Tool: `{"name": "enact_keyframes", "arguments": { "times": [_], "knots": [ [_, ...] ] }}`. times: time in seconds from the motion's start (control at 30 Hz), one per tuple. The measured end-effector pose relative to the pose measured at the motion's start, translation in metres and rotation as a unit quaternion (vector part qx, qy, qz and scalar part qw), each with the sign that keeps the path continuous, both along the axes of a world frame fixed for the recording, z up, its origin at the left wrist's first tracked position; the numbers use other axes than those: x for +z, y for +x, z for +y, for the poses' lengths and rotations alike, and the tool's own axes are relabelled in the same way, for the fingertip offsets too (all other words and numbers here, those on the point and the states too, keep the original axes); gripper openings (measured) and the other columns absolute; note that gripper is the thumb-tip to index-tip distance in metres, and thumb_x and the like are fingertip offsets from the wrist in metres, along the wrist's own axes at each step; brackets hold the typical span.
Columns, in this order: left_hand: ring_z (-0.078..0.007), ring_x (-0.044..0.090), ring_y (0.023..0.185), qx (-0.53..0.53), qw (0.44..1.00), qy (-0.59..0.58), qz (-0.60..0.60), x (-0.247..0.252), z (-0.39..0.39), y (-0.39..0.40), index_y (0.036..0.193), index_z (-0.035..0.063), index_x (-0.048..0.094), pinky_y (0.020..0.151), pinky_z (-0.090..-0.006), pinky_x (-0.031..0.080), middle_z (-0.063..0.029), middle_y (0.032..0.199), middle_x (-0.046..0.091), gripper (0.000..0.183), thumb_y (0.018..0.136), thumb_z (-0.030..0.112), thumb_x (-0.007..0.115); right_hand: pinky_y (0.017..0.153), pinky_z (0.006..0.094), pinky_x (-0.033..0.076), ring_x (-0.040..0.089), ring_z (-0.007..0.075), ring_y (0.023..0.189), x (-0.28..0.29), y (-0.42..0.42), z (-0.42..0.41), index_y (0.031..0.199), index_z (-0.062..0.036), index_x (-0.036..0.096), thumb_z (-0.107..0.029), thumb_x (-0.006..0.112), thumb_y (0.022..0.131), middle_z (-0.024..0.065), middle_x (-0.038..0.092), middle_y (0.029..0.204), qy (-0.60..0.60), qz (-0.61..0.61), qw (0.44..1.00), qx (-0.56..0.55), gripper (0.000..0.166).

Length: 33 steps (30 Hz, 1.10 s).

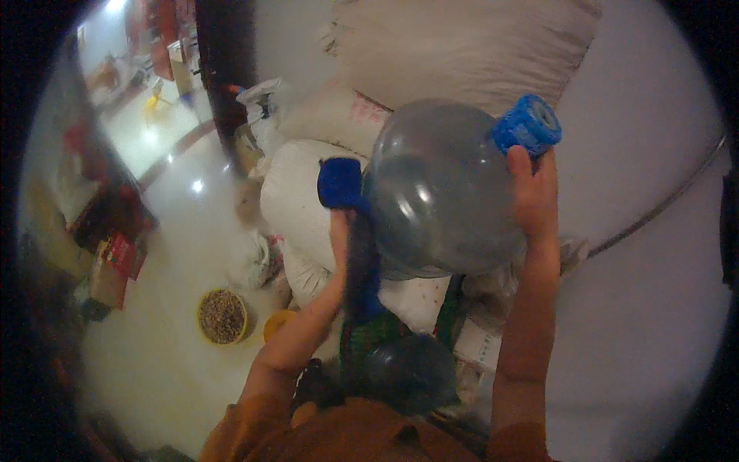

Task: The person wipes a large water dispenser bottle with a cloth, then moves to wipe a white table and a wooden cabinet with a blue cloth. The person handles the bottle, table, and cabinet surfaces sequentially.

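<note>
A large, round, clear plastic jug (444,190) is between my forearms, in front of the sacks. My right hand (536,199) is at its right side, fingers closed around a blue cap-like piece (522,130) with a pale hollow centre. Whether this piece is fixed to the jug I cannot tell. My left hand (342,228) grips a dark blue cloth (339,183) at the jug's left side, and part of the cloth hangs down past the wrist. Some of the left fingers are hidden by the cloth.
Woven sacks (462,46) lean against the wall, with a white sack (300,202) lower left. A dark clear container (410,372) is near my body. On the floor stands a yellow-rimmed bowl (245,326) of small brown pieces. A cord (652,222) runs along the right wall.
</note>
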State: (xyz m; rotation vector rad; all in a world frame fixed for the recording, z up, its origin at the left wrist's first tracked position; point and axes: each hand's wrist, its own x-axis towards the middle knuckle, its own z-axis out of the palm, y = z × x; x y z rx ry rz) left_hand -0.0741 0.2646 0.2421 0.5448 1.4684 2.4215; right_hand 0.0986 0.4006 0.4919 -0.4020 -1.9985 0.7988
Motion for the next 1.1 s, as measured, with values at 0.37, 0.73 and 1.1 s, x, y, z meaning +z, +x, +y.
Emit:
{"name": "enact_keyframes", "arguments": {
  "times": [0.37,0.73,1.1],
  "knots": [
    [-0.0365,0.043,0.128,0.319,0.884,0.002,0.341,0.07,0.012,0.076,0.139,0.0012,0.039,0.106,-0.0453,0.031,-0.0226,0.142,0.04,0.056,0.089,0.022,0.055,0.094,0.0321,0.042,0.057,0.0188,0.101,0.008,-0.007,-0.01,0.126,-0.0017,0.048,-0.035,0.072,0.085,0.0095,0.06,0.112,-0.011,0.039,0.999,0.005,0.058],
    [-0.0275,0.055,0.104,-0.084,0.991,0.023,0.103,0.096,0.017,-0.017,0.119,-0.0036,0.055,0.092,-0.036,0.042,-0.0183,0.114,0.061,0.036,0.095,0.018,0.04,0.092,0.0309,0.043,0.056,0.0174,0.098,0.009,0.004,-0.004,0.124,-0.0017,0.049,-0.032,0.07,0.087,0.0079,0.059,0.11,-0.001,-0.006,0.998,-0.056,0.053],
    [-0.019,0.057,0.099,-0.27,0.952,-0.144,-0.026,0.016,0.065,-0.102,0.128,-0.0019,0.051,0.089,-0.0328,0.047,-0.0113,0.114,0.061,0.044,0.1,0.03,0.04,0.092,0.032,0.042,0.055,0.0184,0.098,0.01,-0.001,-0.004,0.126,-0.0016,0.047,-0.031,0.065,0.091,0.0081,0.058,0.11,0.024,0.01,0.999,-0.044,0.049]
  ]
}}
